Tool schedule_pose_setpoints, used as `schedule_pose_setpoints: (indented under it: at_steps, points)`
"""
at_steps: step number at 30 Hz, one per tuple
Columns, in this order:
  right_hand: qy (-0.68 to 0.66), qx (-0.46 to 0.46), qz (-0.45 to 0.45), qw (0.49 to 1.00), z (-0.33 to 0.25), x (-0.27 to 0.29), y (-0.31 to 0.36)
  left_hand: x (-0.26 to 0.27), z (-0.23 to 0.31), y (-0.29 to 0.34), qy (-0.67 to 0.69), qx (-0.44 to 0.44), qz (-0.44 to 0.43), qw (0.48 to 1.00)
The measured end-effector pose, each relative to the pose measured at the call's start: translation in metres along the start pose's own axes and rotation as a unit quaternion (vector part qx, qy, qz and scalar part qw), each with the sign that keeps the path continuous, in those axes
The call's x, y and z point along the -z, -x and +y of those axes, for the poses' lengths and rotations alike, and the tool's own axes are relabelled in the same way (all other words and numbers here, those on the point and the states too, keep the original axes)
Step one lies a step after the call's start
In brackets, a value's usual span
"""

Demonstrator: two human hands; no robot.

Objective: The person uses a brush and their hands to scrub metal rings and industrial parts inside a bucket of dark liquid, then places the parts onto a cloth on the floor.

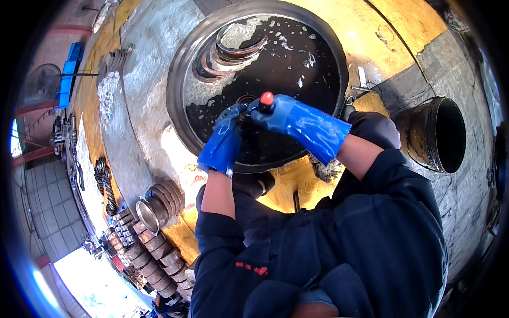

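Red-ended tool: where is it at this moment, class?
In the head view, the red-ended tool is in the right gloved hand, above the picture's centre, over the round basin, right of the left hand.

The gloves hide most of the ring (245,99) and whatever extends from the red handle (266,98) in the right hand (273,112), and what the fingertips of the left hand (229,117) grip cannot be told. Dark liquid (291,58) covers part of the curved pieces (241,52), the bucket (416,132) is too dark inside to read, and metal parts (59,135) far left are too small to identify.
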State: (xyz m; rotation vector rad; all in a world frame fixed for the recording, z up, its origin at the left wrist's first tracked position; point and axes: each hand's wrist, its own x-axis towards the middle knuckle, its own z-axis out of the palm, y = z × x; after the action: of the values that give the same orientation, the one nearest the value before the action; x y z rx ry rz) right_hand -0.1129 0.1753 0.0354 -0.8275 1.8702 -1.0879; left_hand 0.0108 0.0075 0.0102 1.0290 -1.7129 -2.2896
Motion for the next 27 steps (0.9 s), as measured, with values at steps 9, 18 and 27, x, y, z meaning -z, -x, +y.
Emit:
schedule_pose_setpoints:
  at_steps: [9,18,27]
  points:
    - [0.275,0.118,0.2,0.933,0.042,-0.01,-0.019,0.012,-0.001,-0.006,0.064,0.043,0.006,0.997]
    - [-0.06,-0.001,-0.005,0.998,-0.001,0.007,0.001,0.022,0.005,-0.004,0.002,0.022,0.005,1.0]
    - [0.056,0.076,0.298,0.95,0.036,-0.003,-0.017,0.0,0.016,0.015,-0.05,-0.044,-0.006,0.998]
